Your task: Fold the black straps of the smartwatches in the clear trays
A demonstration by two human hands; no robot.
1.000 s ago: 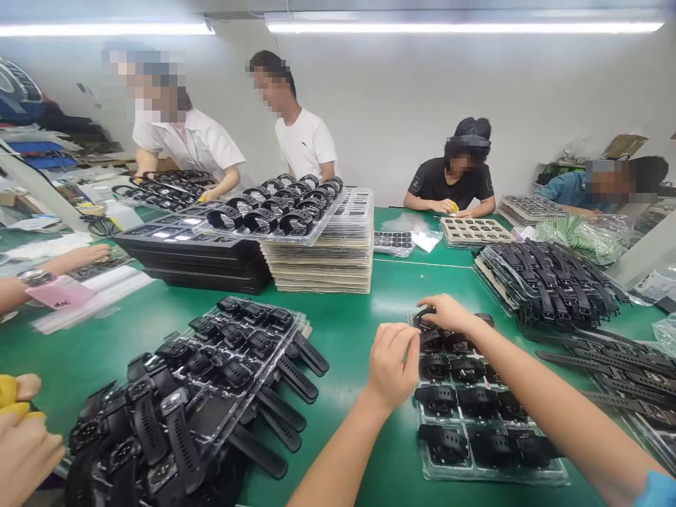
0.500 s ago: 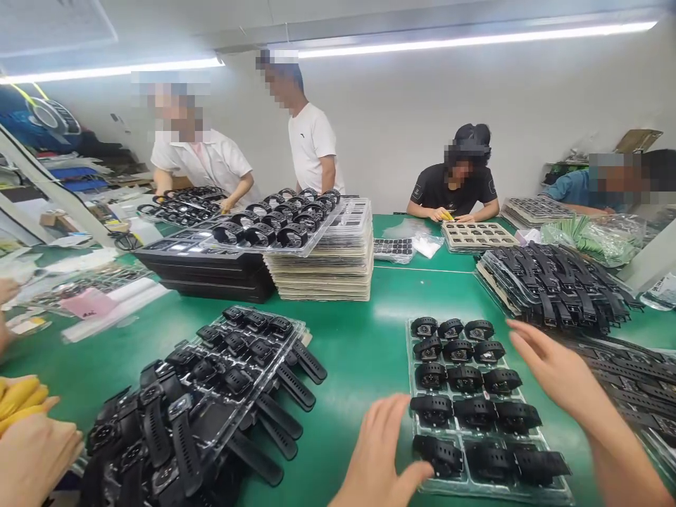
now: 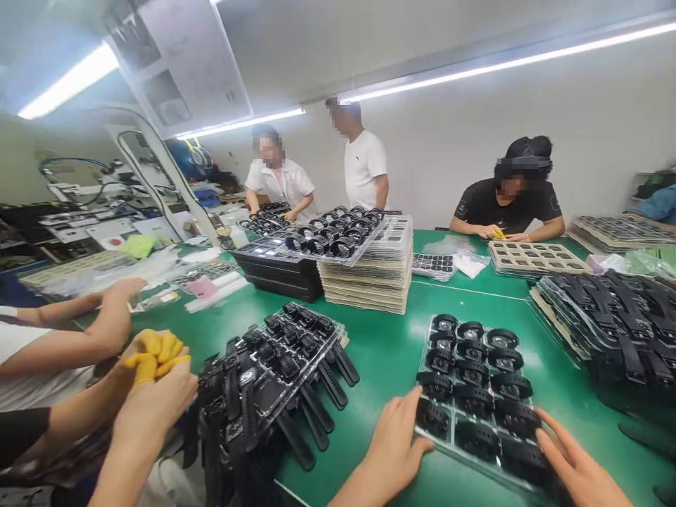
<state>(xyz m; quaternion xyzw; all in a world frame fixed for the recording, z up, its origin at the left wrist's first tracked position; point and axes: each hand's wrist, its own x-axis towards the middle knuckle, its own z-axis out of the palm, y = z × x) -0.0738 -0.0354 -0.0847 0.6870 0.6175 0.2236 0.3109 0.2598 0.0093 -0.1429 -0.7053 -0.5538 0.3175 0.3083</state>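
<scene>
**Both hands on the watch tray**

A clear, ribbed plastic tray (image 3: 478, 461) lies on the green table (image 3: 391, 352), just before the person; its moulded pockets hold glossy black watches (image 3: 478, 373) in rows; the left hand (image 3: 393, 447) and right hand (image 3: 573, 461) press its near corners, fingers spread flat, clasping nothing.

Head view, seemingly close above table (image 3: 391, 352)

free: bare green table (image 3: 388, 352) between trays | blocked: strap pile (image 3: 274, 380) left, strap stacks (image 3: 607, 317) right, tray stack (image 3: 370, 274) ahead
</scene>
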